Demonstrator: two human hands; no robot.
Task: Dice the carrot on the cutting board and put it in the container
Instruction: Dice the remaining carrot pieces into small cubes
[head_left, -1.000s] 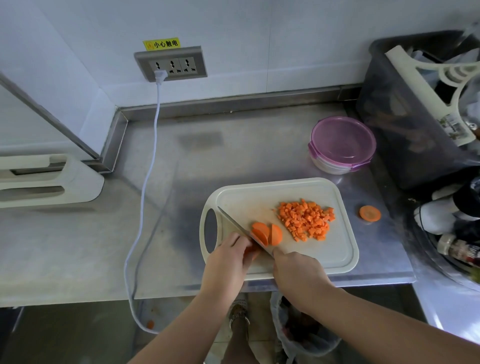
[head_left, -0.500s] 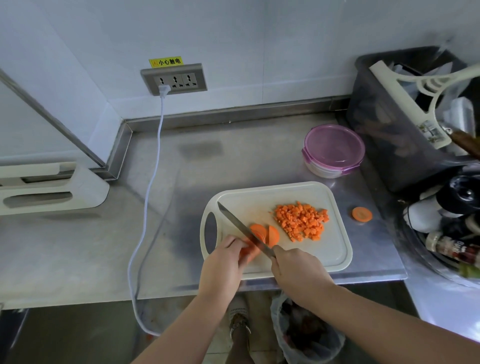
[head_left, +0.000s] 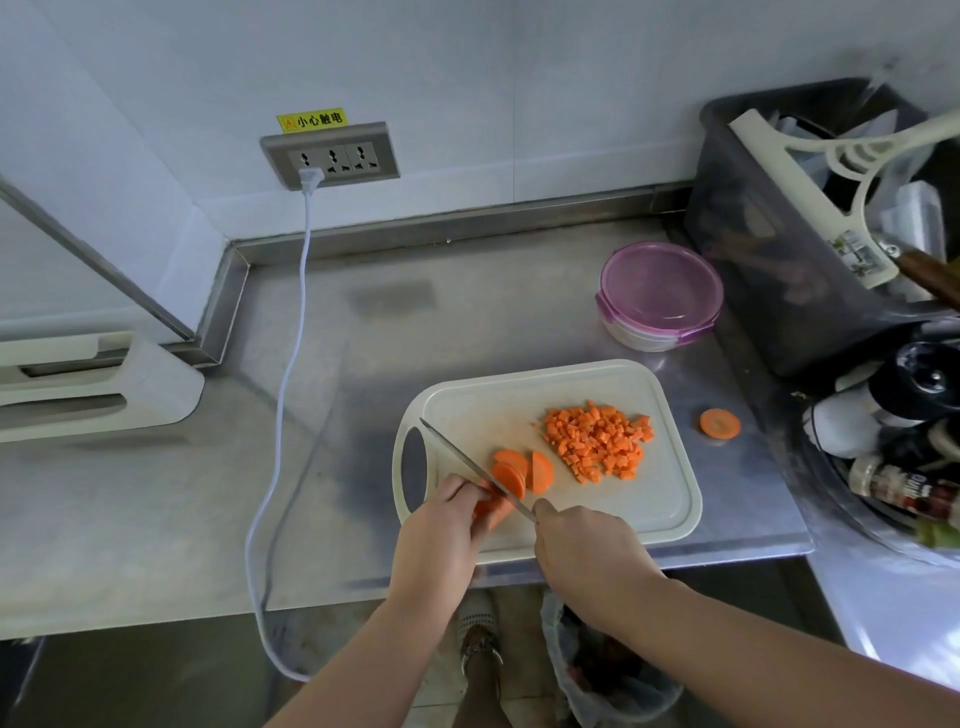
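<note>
Head view: white cutting board (head_left: 665, 499) lies at the near edge of the steel bench (head_left: 363, 364). Left hand (head_left: 441, 530) grips the carrot piece (head_left: 491, 509), fingers curled over it at the board's near-left part. Right hand (head_left: 587, 556) is clamped on the knife (head_left: 467, 462); the handle is hidden inside the fist and the blade runs diagonally up-left across the board, edge against the carrot piece just beside the left fingertips. Cut slices (head_left: 519, 470) lean together right of the blade. Diced pile (head_left: 597, 441) sits on the board's right half, apart from the slices. One stray round slice (head_left: 719, 423) lies on the bench right of the board. Container (head_left: 660, 291) with its purple lid on stands behind the board, beside a dark bin (head_left: 769, 260). A white cable (head_left: 291, 364) hangs from the wall socket (head_left: 332, 158) across the bench.
</note>
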